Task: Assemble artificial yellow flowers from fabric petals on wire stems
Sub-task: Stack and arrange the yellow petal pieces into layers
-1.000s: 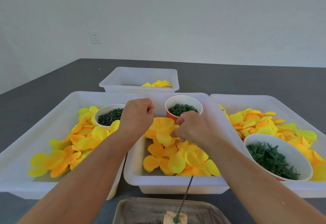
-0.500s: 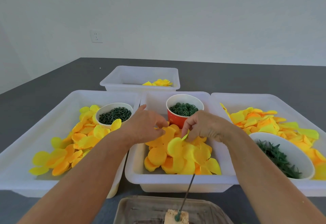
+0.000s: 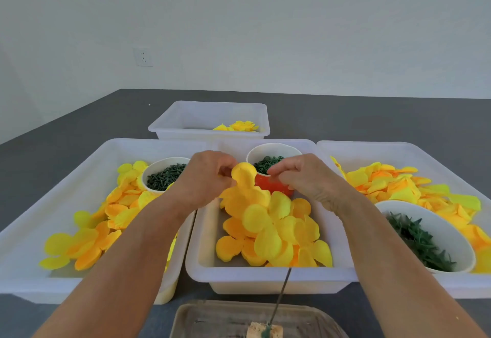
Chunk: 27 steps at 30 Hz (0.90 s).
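Hanging lengthwise, top away: petal cluster (image 3: 245, 191), pinched in curled left hand (image 3: 204, 178); right hand (image 3: 305, 178) fingertips pinched, contents unclear.

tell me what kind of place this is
Probably a craft assembly workbench, not a shop or a home table: white bins sorted with yellow petals, cups of green parts, and a wire stem standing in a foam block.

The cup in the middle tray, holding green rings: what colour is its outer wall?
Red-orange outside, white inside; the cup shows in the head view.
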{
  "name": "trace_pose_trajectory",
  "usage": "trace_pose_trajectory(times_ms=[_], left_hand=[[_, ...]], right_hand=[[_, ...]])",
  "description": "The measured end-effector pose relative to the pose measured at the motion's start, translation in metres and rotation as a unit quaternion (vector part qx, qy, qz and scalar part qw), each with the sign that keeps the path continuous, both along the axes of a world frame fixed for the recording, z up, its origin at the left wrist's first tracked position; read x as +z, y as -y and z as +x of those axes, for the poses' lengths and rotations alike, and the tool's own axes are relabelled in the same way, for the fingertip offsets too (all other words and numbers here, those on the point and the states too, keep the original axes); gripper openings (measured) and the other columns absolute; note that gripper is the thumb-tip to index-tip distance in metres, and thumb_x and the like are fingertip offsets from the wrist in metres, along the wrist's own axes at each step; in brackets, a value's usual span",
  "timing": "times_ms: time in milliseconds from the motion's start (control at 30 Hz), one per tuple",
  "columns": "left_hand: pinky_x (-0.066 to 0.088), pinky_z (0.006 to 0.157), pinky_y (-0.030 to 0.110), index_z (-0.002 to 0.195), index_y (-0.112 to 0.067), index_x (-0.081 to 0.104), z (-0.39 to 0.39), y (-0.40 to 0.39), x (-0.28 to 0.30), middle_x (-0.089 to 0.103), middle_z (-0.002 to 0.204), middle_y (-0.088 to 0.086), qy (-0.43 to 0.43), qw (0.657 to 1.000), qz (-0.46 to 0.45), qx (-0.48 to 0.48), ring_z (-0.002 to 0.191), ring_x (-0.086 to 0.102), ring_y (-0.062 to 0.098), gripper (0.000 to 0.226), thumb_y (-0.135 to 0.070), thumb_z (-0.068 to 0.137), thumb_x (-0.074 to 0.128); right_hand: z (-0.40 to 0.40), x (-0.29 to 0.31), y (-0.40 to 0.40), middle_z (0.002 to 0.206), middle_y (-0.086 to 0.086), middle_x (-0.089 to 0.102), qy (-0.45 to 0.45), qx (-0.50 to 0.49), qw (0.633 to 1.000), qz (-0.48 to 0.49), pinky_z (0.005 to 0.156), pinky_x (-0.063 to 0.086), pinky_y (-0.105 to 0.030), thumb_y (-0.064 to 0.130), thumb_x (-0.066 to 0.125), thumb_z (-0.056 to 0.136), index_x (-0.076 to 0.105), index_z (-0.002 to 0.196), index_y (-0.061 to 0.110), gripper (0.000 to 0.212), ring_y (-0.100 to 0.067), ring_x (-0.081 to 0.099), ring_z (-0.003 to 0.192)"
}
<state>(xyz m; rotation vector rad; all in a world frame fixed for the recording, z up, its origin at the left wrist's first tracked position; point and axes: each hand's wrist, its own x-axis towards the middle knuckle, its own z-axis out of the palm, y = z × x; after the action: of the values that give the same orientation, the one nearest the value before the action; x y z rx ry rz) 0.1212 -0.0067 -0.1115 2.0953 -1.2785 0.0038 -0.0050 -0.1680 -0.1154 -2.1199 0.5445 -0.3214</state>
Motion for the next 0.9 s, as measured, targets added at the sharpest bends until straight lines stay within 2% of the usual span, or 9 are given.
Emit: trace_pose_trajectory(times_ms=[67, 133, 233, 300, 367, 500, 633, 800, 900], left_hand=[[0.041, 0.071, 0.014, 0.093, -0.009, 0.071, 0.0, 0.0, 0.001, 0.061, 0.085, 0.003, 0.013, 0.999, -0.043, 0.0, 0.081, 0.057, 0.017, 0.019, 0.003, 0.078, 0.066], [0.038, 0.069, 0.008, 0.097, -0.014, 0.072, -0.001, 0.0, 0.002, 0.058, 0.084, 0.0, 0.013, 0.997, -0.078, -0.013, 0.08, 0.056, 0.011, 0.027, 0.005, 0.079, 0.064], [0.04, 0.071, 0.007, 0.098, -0.022, 0.071, -0.005, 0.0, 0.003, 0.06, 0.083, -0.002, -0.005, 0.993, -0.109, -0.048, 0.076, 0.057, 0.0, 0.035, 0.006, 0.076, 0.067], [0.046, 0.074, 0.013, 0.097, -0.022, 0.069, -0.009, 0.001, 0.002, 0.065, 0.085, 0.002, -0.041, 0.987, -0.137, -0.067, 0.079, 0.06, 0.002, 0.035, 0.005, 0.074, 0.071], [0.053, 0.077, 0.025, 0.097, -0.019, 0.069, -0.012, 0.003, 0.002, 0.069, 0.087, 0.007, -0.129, 0.974, -0.177, -0.063, 0.083, 0.065, 0.015, 0.033, 0.002, 0.072, 0.074], [0.057, 0.06, 0.026, 0.082, -0.011, 0.069, -0.013, 0.003, 0.004, 0.071, 0.071, 0.003, -0.263, 0.941, -0.21, -0.036, 0.067, 0.068, 0.015, 0.012, -0.006, 0.073, 0.074], [0.056, 0.053, 0.027, 0.07, -0.001, 0.063, -0.012, 0.003, 0.003, 0.068, 0.062, 0.007, -0.325, 0.916, -0.234, -0.009, 0.056, 0.066, 0.017, 0.012, -0.007, 0.073, 0.073], [0.054, 0.051, 0.03, 0.064, -0.012, 0.067, -0.013, 0.006, -0.004, 0.064, 0.06, 0.01, -0.189, 0.969, -0.157, 0.025, 0.05, 0.06, 0.015, 0.014, -0.009, 0.069, 0.08], [0.057, 0.055, 0.03, 0.068, -0.011, 0.071, -0.014, 0.006, -0.002, 0.07, 0.065, 0.011, -0.284, 0.94, -0.189, 0.003, 0.056, 0.065, 0.019, 0.013, -0.015, 0.061, 0.082]], right_hand=[[0.0, -0.001, -0.005, 0.101, 0.011, 0.068, 0.039, 0.023, 0.999, -0.013, 0.075, 0.052, -0.021, 0.025, 0.061, 0.087, 0.069, 0.089, 0.035, 0.013, -0.009, 0.061, 0.096], [-0.001, 0.0, -0.011, 0.093, 0.016, 0.07, 0.073, 0.064, 0.995, -0.006, 0.07, 0.052, -0.015, 0.032, 0.071, 0.081, 0.071, 0.096, 0.031, 0.016, -0.002, 0.065, 0.088], [-0.001, -0.001, -0.016, 0.091, 0.0, 0.073, 0.105, 0.097, 0.99, -0.012, 0.077, 0.055, -0.027, 0.027, 0.076, 0.076, 0.073, 0.099, 0.019, 0.024, -0.014, 0.067, 0.087], [0.001, -0.003, -0.019, 0.088, -0.008, 0.073, 0.131, 0.088, 0.987, -0.007, 0.076, 0.054, -0.033, 0.021, 0.073, 0.081, 0.073, 0.096, 0.013, 0.017, -0.019, 0.066, 0.079], [0.002, -0.003, -0.02, 0.081, -0.012, 0.07, 0.168, 0.064, 0.984, 0.009, 0.068, 0.051, -0.032, 0.016, 0.067, 0.086, 0.072, 0.091, 0.006, 0.013, -0.013, 0.06, 0.069], [0.001, -0.002, -0.017, 0.092, -0.024, 0.068, 0.219, 0.019, 0.97, 0.103, 0.075, 0.054, -0.047, 0.018, 0.066, 0.085, 0.07, 0.092, 0.001, 0.018, -0.035, 0.064, 0.083], [0.001, -0.001, -0.018, 0.089, -0.008, 0.073, 0.21, 0.038, 0.96, 0.179, 0.069, 0.057, -0.032, 0.013, 0.07, 0.08, 0.072, 0.091, 0.013, 0.011, -0.022, 0.069, 0.081], [0.003, -0.003, -0.021, 0.083, -0.014, 0.07, 0.206, 0.044, 0.974, 0.087, 0.068, 0.051, -0.03, 0.017, 0.075, 0.077, 0.073, 0.081, 0.02, 0.005, -0.016, 0.061, 0.073], [0.004, -0.003, -0.02, 0.071, -0.005, 0.069, 0.224, 0.034, 0.971, 0.07, 0.061, 0.049, -0.023, 0.02, 0.069, 0.082, 0.072, 0.074, 0.02, 0.008, -0.008, 0.059, 0.066]])
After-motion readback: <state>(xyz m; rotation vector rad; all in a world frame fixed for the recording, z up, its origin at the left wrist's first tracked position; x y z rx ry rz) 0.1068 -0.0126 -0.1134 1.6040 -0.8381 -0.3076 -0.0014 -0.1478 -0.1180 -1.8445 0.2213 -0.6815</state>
